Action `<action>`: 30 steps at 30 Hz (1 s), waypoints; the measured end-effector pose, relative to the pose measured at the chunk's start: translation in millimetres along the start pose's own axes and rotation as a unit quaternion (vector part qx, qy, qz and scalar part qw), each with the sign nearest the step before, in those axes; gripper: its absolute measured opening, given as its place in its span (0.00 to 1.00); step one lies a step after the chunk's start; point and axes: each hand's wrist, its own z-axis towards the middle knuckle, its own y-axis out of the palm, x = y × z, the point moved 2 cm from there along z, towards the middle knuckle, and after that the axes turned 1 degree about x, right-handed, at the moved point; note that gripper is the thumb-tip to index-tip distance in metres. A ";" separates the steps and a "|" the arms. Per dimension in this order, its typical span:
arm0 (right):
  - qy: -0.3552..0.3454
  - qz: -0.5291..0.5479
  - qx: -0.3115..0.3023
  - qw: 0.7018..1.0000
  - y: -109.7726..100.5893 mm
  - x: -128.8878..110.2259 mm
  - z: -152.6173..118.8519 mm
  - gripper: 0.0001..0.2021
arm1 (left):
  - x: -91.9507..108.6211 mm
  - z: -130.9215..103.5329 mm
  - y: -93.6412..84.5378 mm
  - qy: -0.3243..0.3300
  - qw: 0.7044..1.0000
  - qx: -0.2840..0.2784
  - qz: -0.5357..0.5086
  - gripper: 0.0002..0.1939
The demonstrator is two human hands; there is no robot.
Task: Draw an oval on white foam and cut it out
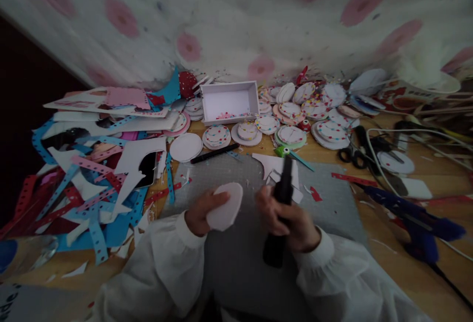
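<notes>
Head camera, looking down over the worktable [382,253]: from where I stand, the person's left hand [201,211] has a pale, roundish disc [226,209] pinched by its edge, thumb on top, held above the gray mat [240,282]. Across from it, apart from the disc, the right hand [295,221] is wrapped around a black tool [284,189] held roughly upright; it is blurred, so I can't make out what kind it is. Just beyond the tool, white paper offcuts [277,164] lie on the mat. Along the far side sits a shallow white box [229,99], with stacked discs dotted in color [217,136] near its front and more crowding its right. Over on the person's left is a heap of paper scraps [88,184], blue, red, pink and white. To the right, black-handled scissors [352,157] lie past the mat, and a blue glue gun [417,223] rests nearer the person.
</notes>
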 end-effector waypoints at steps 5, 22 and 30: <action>-0.169 -0.155 0.248 0.941 -21.2 -36.2 -5.2 0.15 | 11.5 -0.5 -8.5 0.049 0.995 0.024 -0.085 0.18; -0.276 -0.754 0.026 0.596 8.8 -6.7 -7.6 0.18 | 7.9 3.8 1.7 0.044 0.988 0.146 0.011 0.22; -0.279 -0.748 0.077 0.597 1.3 -9.8 -5.7 0.17 | 7.9 2.2 2.5 0.038 0.992 0.122 0.013 0.20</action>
